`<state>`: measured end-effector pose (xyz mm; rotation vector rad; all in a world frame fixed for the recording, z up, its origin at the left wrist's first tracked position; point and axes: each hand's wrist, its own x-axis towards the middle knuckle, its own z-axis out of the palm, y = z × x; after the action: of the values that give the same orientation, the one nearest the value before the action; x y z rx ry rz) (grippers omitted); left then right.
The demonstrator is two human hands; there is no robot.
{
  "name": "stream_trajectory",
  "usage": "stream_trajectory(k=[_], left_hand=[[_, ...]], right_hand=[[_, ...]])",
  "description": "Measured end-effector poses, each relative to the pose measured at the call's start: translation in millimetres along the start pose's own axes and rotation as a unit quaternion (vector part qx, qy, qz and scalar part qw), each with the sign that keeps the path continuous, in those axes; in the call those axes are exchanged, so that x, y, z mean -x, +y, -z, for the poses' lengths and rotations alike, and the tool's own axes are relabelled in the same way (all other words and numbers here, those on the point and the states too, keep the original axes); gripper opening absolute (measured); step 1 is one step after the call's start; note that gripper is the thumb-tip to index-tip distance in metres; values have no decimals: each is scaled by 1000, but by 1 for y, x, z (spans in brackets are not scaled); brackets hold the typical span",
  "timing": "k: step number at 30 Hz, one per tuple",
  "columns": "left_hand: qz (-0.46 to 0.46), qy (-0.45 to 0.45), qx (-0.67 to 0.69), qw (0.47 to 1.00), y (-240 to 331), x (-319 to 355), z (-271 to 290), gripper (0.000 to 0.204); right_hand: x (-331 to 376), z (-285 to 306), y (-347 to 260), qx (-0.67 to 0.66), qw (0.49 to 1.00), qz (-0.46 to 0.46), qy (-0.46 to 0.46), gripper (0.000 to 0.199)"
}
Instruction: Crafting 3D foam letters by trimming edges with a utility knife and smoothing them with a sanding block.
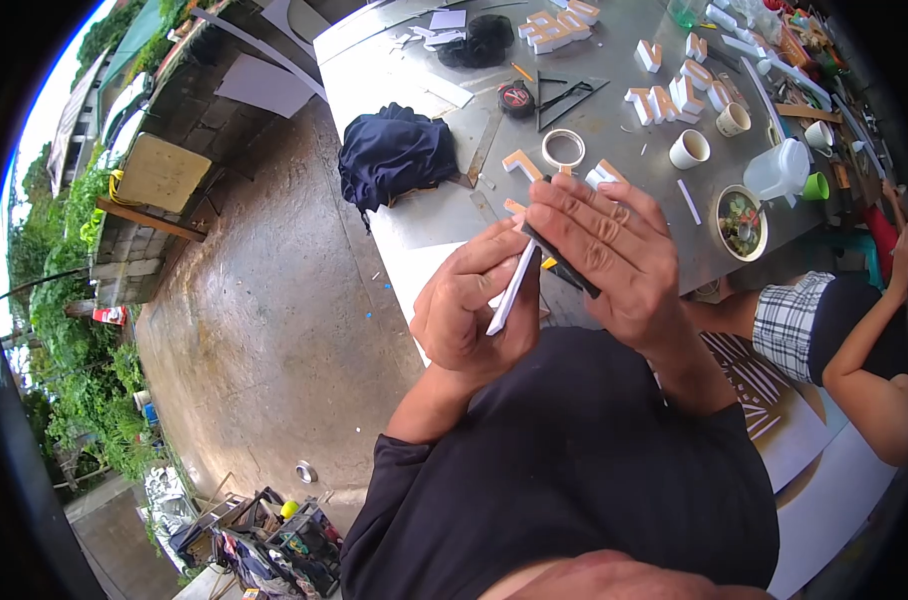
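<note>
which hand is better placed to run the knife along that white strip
Right, probably. The right hand already grips the black utility knife at the white strip, while the left hand is wrapped around the strip, steadying it.

Outdoor sign-making w/shop: metal worktable [614,120] w/ cut foam letters [674,100], tape roll [563,148], concrete floor [274,330].

A dark cloth [394,152], tape roll [563,148], white cups [689,149], food bowl [741,222] and foam letters [674,98] lie on the grey surface [614,115].
</note>
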<state>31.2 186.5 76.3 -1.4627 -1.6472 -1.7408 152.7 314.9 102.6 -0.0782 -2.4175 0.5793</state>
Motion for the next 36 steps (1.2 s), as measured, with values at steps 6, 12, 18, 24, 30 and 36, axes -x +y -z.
stream_trajectory(k=[6,12,18,24,30,36], left_hand=[[48,16,24,998,5,-4,5,27],[321,137,385,854,20,-10,18,20],[362,96,488,788,25,-13,24,16],[346,146,433,820,24,-6,16,19],[88,53,97,990,13,-1,7,30],[24,13,7,1000,15,-4,9,33]], right_hand=[[-18,5,6,100,994,-13,34,40],[13,13,34,18,978,-159,133,51],[28,16,18,-60,973,-192,113,45],[12,20,-1,-111,981,-109,115,44],[10,16,-7,-34,997,-41,46,50],[-8,12,-17,-26,999,16,34,43]])
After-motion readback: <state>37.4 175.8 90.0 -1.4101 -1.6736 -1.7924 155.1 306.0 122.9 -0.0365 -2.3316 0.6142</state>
